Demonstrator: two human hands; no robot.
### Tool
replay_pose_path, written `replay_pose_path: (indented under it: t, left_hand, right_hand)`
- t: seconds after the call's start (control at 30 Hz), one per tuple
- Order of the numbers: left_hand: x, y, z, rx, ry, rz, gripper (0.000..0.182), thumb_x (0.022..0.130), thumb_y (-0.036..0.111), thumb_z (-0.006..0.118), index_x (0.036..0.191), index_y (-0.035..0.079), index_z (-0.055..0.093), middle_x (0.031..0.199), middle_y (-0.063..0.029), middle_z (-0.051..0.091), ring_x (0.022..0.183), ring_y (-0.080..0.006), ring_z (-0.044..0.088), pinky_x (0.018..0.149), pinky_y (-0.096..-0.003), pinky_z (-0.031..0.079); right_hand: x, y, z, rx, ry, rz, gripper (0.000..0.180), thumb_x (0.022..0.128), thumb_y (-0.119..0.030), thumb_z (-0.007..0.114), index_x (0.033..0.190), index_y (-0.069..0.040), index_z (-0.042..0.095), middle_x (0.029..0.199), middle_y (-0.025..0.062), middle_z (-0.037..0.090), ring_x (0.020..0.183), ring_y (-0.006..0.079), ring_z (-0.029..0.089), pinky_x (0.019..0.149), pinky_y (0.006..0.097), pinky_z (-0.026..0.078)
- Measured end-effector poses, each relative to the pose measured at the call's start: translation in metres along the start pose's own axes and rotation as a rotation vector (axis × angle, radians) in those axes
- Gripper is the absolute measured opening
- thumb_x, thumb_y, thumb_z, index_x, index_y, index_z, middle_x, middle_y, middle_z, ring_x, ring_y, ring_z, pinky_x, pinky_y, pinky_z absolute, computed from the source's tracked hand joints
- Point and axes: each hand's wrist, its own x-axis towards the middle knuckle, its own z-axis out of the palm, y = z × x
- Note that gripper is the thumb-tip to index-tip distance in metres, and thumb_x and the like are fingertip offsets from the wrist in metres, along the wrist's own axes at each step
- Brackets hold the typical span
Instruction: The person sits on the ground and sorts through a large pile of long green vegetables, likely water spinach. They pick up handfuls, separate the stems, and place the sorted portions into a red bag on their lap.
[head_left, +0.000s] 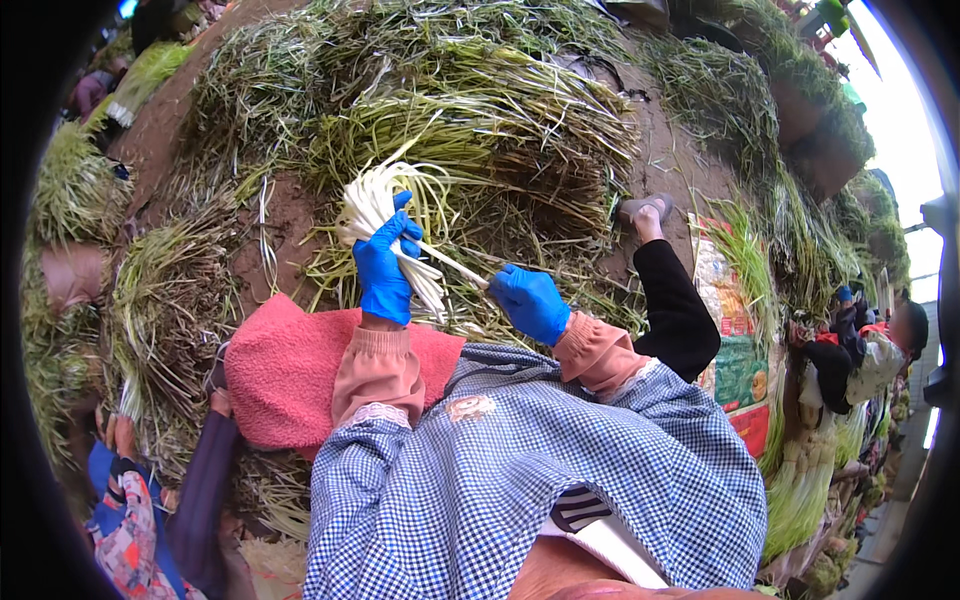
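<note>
My left hand (386, 270), in a blue glove, grips a bundle of long pale stalks (367, 202), likely garlic chives or a similar leafy vegetable. Their white ends stick out below the fist, and the yellowish leaves curl over above it. My right hand (531, 300), gloved in blue too, is closed at the end of a single white stalk (454, 262) that runs across to the bundle. What lies inside the right fist is hidden. A pink towel (292, 375) covers my lap under the left forearm.
A large heap of stalks (555, 157) lies ahead on brown soil (281, 217). At the left is another pile (172, 300), near a co-worker's hand (120, 435). Printed sacking (739, 360) with green stalks lies at right. Another person (862, 360) sits farther right.
</note>
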Motion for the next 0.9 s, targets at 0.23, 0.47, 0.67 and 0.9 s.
replay_pose_path:
  t: [0.23,0.47,0.67,0.9]
  left_hand:
    - [0.016,0.014,-0.041,-0.062,0.191,0.109,0.040,0.091,0.008,0.060,0.131,0.005,0.057,0.074,-0.0004,0.056,0.055,-0.0040,0.043,0.049,-0.0169,0.036]
    - [0.033,0.045,-0.075,-0.120,0.406,0.244,0.029,0.088,0.005,0.065,0.117,0.000,0.066,0.077,-0.0029,0.060,0.056,-0.0069,0.049,0.051,-0.0176,0.039]
    - [0.014,0.002,-0.025,0.082,0.224,0.093,0.026,0.089,0.004,0.065,0.114,-0.005,0.065,0.081,-0.0079,0.065,0.060,-0.0078,0.055,0.053,-0.0177,0.044]
    - [0.003,0.008,-0.007,0.011,0.058,-0.166,0.028,0.089,0.005,0.064,0.116,-0.002,0.065,0.076,-0.0054,0.063,0.054,-0.0069,0.052,0.047,-0.0174,0.042]
  right_hand:
    - [-0.079,0.061,-0.003,-0.084,0.040,0.126,0.010,0.078,0.002,0.061,0.080,-0.007,0.056,0.072,0.0148,0.053,0.064,0.0374,0.056,0.055,0.0423,0.044]
    - [-0.169,0.148,-0.074,-0.826,-0.686,0.888,0.017,0.077,-0.014,0.063,0.091,-0.013,0.072,0.095,0.0142,0.066,0.081,0.0345,0.063,0.076,0.0444,0.053]
    - [-0.034,0.072,-0.021,-0.697,-0.247,0.007,0.026,0.073,-0.025,0.068,0.091,-0.009,0.075,0.136,0.0148,0.050,0.127,0.0326,0.043,0.106,0.0519,0.030]
    - [0.045,0.009,0.060,0.910,-0.252,0.439,0.045,0.093,-0.005,0.061,0.137,-0.011,0.052,0.101,0.0049,0.064,0.089,0.0102,0.059,0.082,0.0260,0.049]
